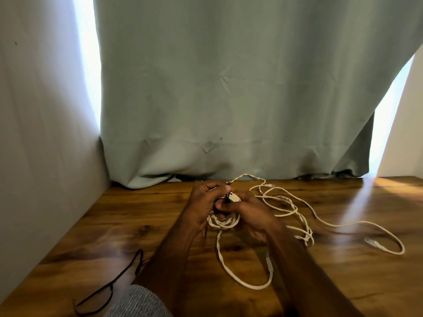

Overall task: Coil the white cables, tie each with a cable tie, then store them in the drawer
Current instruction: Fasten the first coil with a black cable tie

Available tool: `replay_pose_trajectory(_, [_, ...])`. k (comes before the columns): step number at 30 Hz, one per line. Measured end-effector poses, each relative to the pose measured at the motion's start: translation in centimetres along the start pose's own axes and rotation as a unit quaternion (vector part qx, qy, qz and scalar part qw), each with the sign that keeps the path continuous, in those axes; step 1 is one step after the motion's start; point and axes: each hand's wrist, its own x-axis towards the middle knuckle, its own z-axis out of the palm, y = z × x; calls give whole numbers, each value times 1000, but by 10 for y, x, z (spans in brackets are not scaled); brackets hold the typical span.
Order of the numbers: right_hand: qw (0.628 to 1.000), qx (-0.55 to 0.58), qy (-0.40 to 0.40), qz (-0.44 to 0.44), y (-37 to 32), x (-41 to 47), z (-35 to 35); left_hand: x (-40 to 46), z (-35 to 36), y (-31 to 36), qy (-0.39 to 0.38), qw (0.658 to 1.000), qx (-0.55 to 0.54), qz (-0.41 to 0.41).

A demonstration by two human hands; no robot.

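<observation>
Far left of the fingers, near the desk's [109,225] front edge: loose black cable ties [109,287] lying on the wood, untouched. A grey sleeve [137,303] shows at the bottom edge beside them.

Left hand [206,202]: fingers curled round the upper part of a small coil of white cable [223,221], holding it just above the desk. The coil's loops hang below and between the two hands. One free tail drops from the coil toward the person and ends in a plug [268,259] lying under the right forearm.

Between the fingertips of both hands: a short dark piece [228,195], probably a cable tie being put round the bundle. Too small and blurred to say whether it is threaded or closed.

Right hand [249,213]: fingers bent, thumb and forefinger pinching at the same spot on the coil, touching the left hand's fingertips.

Right of the fingers: a second white cable [343,225] sprawled loose across the desk, uncoiled, with its plug [372,242] near the far right loop. A strand runs from the hands up toward the green curtain [229,88] and back into that tangle.

Judgement: step in hand is tying the first coil; coiling of it looks largely done, apart from the free tail. The next move calls for keeping the loops pinched while the tie is drawn snug, then starting on the loose cable. No drawer in view.
</observation>
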Motion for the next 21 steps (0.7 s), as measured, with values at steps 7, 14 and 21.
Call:
replay_pose_trajectory(7, [996,-83,12,-18,-3,-2,-1,2,0,-3,-11,1000,6,11])
replay_pose_trajectory(14, [1000,-19,5,9,-6,-7,-2,1,0,0,-11,1000,2,11])
replay_pose_trajectory(21, [994,74,58,63,-10,-3,-7,4,-5,-4,14,1000,-16,0])
